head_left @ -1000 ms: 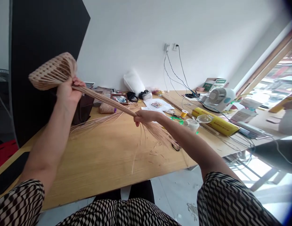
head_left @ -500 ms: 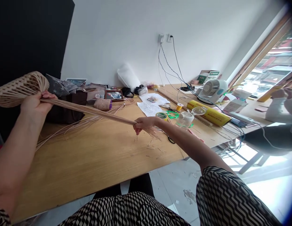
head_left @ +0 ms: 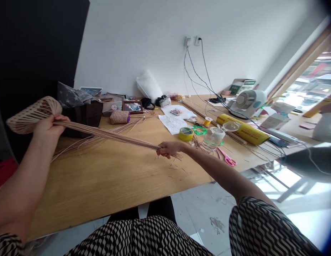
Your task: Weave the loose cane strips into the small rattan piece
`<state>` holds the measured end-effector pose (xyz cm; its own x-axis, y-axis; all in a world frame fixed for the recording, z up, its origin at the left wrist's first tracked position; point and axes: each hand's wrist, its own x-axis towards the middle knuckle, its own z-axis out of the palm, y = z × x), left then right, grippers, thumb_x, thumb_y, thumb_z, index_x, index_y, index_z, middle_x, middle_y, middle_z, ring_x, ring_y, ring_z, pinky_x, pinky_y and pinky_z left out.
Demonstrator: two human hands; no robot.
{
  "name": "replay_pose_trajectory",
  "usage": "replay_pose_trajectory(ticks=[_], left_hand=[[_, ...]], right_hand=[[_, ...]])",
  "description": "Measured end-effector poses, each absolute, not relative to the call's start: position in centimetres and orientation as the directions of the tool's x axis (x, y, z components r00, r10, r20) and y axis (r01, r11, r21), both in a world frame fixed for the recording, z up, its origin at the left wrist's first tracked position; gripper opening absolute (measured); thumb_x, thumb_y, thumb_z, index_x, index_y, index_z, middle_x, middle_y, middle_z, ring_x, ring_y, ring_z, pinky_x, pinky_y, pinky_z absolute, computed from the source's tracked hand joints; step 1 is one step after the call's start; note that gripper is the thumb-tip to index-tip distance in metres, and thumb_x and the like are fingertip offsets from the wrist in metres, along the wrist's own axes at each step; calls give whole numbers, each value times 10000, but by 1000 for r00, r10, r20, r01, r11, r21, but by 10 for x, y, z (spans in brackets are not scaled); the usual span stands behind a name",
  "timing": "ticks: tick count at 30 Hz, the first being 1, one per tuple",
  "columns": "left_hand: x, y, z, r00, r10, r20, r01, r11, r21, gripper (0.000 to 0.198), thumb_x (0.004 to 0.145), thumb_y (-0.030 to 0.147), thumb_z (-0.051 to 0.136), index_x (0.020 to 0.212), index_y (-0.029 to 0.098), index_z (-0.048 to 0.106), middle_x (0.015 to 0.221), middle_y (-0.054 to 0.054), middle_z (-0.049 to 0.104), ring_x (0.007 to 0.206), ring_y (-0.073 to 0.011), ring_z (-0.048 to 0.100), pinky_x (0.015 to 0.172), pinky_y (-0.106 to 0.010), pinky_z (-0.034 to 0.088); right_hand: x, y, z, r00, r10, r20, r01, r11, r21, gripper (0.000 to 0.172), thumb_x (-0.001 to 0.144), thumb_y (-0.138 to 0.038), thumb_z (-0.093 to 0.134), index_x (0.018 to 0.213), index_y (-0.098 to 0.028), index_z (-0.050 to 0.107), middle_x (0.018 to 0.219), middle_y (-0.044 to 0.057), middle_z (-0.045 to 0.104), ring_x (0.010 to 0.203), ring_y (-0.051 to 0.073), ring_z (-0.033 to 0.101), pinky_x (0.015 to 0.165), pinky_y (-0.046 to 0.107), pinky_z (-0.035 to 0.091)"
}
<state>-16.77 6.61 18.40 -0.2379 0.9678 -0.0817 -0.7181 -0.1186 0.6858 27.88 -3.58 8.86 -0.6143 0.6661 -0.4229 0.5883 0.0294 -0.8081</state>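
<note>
On my feed the woven cane piece (head_left: 34, 114) hangs in the air past the left edge of the table, its open lattice head toward the dark screen (head_left: 34, 53); one bundle of long cane strands (head_left: 106, 133) runs from it across the table, and a looser spray fans out beneath. The left hand (head_left: 46, 126) is closed firmly round the bundle just below the head; the right hand (head_left: 169, 149) is curled nearly shut on the bundle's far end, low over the table, and I cannot tell if it touches the wood. Cut cane bits (head_left: 173, 170) lie scattered on the table (head_left: 74, 177) near the right hand. Beyond it I count one roll of yellow tape (head_left: 186, 134), one glass jar (head_left: 215, 138), one pair of pink scissors (head_left: 226, 160) and one thread spool (head_left: 207, 121); two sheets of paper (head_left: 172, 124) lie side by side, the second (head_left: 178, 112) further back. Further out I see one small woven pouch (head_left: 119, 117), one dark bag (head_left: 85, 115), one picture frame (head_left: 132, 105), one long yellow tube (head_left: 242, 129) and one white fan (head_left: 248, 103); two wall sockets (head_left: 192, 41) sit above.
</note>
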Motion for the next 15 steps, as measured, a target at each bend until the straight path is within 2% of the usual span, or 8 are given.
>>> replay_pose_trajectory(ticks=[2, 4, 7, 10, 13, 15], left_hand=[[-158, 60, 182, -220, 974, -58, -764, -135, 631, 345, 966, 127, 192, 668, 158, 363, 457, 65, 363, 412, -24, 333, 450, -108, 358], [-144, 56, 184, -220, 974, 47, -785, -205, 585, 308, 968, 199, 305, 676, 160, 396, 473, 68, 358, 430, -25, 328, 474, -128, 359], [-123, 61, 198, -209, 968, 136, -786, -249, 566, 253, 924, 108, 419, 674, 147, 430, 509, 63, 389, 439, -15, 324, 478, -146, 328], [-104, 70, 225, -161, 961, 225, -780, -264, 567, 206, 882, 135, 513, 677, 139, 489, 510, 62, 377, 430, -23, 336, 476, -171, 339], [-81, 73, 252, -100, 931, 350, -759, -299, 578, 188, 827, 165, 605, 666, 134, 512, 508, 68, 378, 418, -19, 344, 466, -171, 336], [-61, 71, 262, -101, 909, 404, -729, -344, 592, 187, 803, 175, 636, 665, 138, 516, 511, 71, 380, 419, -18, 344, 468, -171, 334]], right_hand=[[283, -40, 83, -590, 711, -382, 644, 130, -754, 116, 769, -272, 499, 749, -167, 543, 534, -69, 457, 425, 63, 477, 437, 189, 365], [288, -44, 76, -556, 767, -321, 692, 213, -690, 116, 788, -253, 451, 790, -182, 543, 561, -51, 475, 450, 77, 494, 450, 199, 368], [299, -38, 60, -504, 838, -211, 731, 284, -620, 97, 798, -257, 417, 763, -208, 493, 601, -25, 506, 474, 102, 498, 465, 226, 379], [306, -23, 43, -467, 881, -79, 776, 366, -513, 125, 835, -268, 365, 752, -230, 450, 628, -4, 543, 519, 132, 519, 512, 255, 392], [307, -8, 37, -348, 937, 7, 883, 330, -334, 152, 859, -258, 337, 780, -234, 465, 666, 33, 590, 617, 176, 582, 589, 287, 417], [305, 1, 42, -269, 963, -29, 939, 255, -230, 160, 857, -258, 365, 820, -217, 515, 756, 88, 638, 727, 220, 628, 669, 326, 441]])
